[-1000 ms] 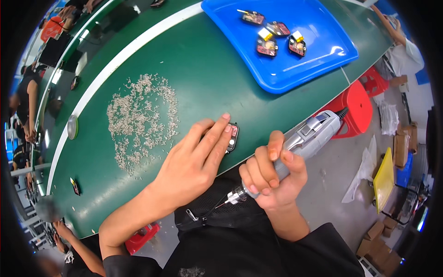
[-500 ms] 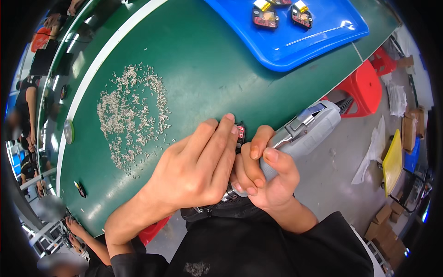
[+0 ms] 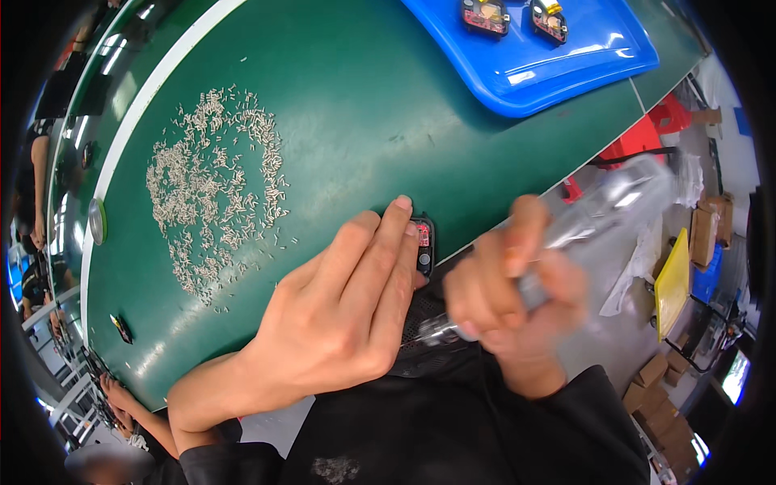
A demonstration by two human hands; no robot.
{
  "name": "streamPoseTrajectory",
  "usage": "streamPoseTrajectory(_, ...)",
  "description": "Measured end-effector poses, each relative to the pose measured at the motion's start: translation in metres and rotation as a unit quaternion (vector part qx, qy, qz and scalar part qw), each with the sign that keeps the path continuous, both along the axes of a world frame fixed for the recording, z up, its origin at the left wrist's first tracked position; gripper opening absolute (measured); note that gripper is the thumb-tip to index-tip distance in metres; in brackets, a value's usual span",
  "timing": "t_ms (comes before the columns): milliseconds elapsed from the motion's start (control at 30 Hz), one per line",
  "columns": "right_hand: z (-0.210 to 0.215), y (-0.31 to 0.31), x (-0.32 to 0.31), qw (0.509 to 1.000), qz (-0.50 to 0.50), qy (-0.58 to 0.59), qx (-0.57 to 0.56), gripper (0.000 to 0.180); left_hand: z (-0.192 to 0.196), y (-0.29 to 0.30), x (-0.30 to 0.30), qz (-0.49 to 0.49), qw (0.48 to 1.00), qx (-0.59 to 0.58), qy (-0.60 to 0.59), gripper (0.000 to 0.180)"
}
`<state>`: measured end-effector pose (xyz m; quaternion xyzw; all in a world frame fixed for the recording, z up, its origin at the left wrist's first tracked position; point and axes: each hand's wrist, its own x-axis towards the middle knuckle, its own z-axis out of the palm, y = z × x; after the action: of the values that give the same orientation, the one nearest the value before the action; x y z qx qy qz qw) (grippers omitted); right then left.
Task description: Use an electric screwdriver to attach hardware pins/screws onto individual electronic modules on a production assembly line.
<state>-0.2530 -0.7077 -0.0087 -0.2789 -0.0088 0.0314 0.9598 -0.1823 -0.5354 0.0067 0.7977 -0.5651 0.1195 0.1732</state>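
Nearest me is my black shirt [image 3: 335, 432], with a pale smudge on its front. Above it, my right hand [image 3: 513, 295], blurred, is wrapped around a grey handheld power driver [image 3: 618, 198]. Its metal nose points down and left, just beside my left hand [image 3: 331, 311], and its cord end is up and to the right.

My left hand is held flat with its fingers close together, the fingertips over the left side of a small black housing [image 3: 426, 250] with a red circuit board inside. The housing lies at the near edge of the green table [image 3: 364, 121]; I cannot tell whether I grip it or only press on it.

Further left, many tiny metal pins [image 3: 210, 186] lie scattered on the table, well apart from my fingers. A small dark part [image 3: 121, 329] and a round dish [image 3: 97, 221] lie beyond them to the left. Ahead, a blue tray [image 3: 525, 101] carries similar housings [image 3: 485, 16]. Off to the right, past the table, are a red stool [image 3: 634, 145], a yellow panel [image 3: 671, 283] and cardboard boxes [image 3: 715, 222].
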Motion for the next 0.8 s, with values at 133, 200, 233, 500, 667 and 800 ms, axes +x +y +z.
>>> streamPoseTrajectory(133, 0.028, -0.038, 0.021, 0.989, -0.014, -0.125, -0.082, 0.024, 0.016, -0.001, -0.005, -0.003, 0.998, 0.052, 0.045, 0.039)
streamPoseTrajectory(200, 0.035, -0.044, 0.033, 0.984, -0.009, -0.141, -0.108, 0.025, 0.012, 0.001, -0.007, 0.001, 0.995, 0.081, 0.057, 0.039)
streamPoseTrajectory(233, 0.038, -0.045, 0.039, 0.98, -0.006, -0.156, -0.123, 0.026, 0.005, 0.002, -0.007, 0.0, 0.998, 0.065, 0.012, 0.038)
streamPoseTrajectory(500, 0.025, -0.047, 0.057, 0.977, -0.01, -0.175, -0.121, 0.032, -0.007, 0.001, -0.006, 0.006, 0.998, 0.016, -0.064, 0.03)
streamPoseTrajectory(667, 0.03, -0.042, 0.059, 0.966, -0.029, -0.154, -0.207, 0.031, -0.007, 0.0, -0.006, 0.014, 0.998, 0.009, -0.063, 0.03)
streamPoseTrajectory(800, 0.021, -0.039, 0.062, 0.978, -0.006, -0.163, -0.129, 0.03, -0.008, 0.002, -0.007, 0.024, 0.998, 0.009, -0.063, 0.03)
